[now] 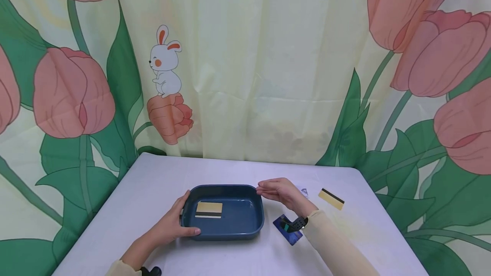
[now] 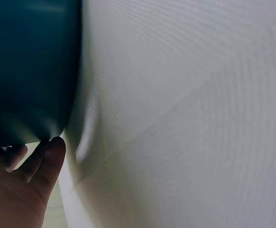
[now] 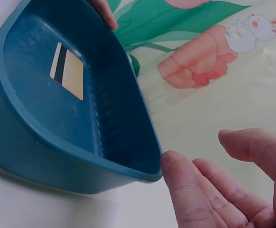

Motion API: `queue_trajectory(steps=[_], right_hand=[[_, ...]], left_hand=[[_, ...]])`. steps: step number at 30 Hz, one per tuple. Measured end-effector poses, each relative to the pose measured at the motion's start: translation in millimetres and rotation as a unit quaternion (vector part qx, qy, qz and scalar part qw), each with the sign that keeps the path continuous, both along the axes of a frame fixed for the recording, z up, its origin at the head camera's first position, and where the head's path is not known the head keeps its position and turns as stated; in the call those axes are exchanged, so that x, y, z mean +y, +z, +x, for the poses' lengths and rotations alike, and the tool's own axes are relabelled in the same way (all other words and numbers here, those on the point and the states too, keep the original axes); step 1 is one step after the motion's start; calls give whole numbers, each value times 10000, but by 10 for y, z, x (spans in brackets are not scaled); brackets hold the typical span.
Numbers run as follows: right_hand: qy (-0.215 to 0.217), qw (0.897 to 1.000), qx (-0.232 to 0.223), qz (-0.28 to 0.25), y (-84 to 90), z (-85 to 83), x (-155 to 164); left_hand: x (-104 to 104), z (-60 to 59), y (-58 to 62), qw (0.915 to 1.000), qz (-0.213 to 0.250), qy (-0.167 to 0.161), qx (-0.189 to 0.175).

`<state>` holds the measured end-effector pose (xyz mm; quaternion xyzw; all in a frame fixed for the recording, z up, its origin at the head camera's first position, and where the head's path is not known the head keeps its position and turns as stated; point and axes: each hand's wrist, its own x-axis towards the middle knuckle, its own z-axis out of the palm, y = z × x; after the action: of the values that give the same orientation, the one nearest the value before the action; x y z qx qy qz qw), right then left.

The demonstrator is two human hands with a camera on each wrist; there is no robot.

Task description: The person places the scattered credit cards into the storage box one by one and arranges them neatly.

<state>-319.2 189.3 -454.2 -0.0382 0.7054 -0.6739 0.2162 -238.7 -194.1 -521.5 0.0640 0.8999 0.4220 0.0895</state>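
Note:
A dark blue rectangular tray [image 1: 230,236] stands on the white-covered table. My left hand [image 1: 168,224] holds its left end, thumb at the near corner and fingers along the left side; in the left wrist view the fingers [image 2: 50,164] meet the tray wall. Inside lies a gold card with a dark stripe [image 1: 209,208], left of the middle. At the tray's far right corner is my right hand [image 1: 281,191], its fingers extended and nothing in its grasp. The right wrist view shows its fingertips [image 3: 173,166] right at the rim, with the thumb apart.
A blue card [image 1: 285,231] lies partly under the right wrist, which wears a dark band [image 1: 295,225]. Behind the right hand, a pale printed card [image 1: 304,191] is mostly hidden. Farther right rests a gold striped card [image 1: 331,199]. A tulip-patterned curtain [image 1: 261,76] hangs behind the table.

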Motion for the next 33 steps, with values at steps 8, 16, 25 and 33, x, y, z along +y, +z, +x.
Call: queue_trajectory(steps=[8,16,25,33], right_hand=[[-195,9997,-113,-4,-9,14,64],[-596,9978,-261,101,-61,33,137],[-599,9979,-252,59,-103,11,186],[-672,9966,-258,399,-192,41,242]], left_hand=[[1,2,13,10000,-4,-11,71],[-3,10,-4,10000,-75,16,7],[-17,-2,-3,10000,-65,7,20],[-13,0,-30,10000,-71,-37,45]])
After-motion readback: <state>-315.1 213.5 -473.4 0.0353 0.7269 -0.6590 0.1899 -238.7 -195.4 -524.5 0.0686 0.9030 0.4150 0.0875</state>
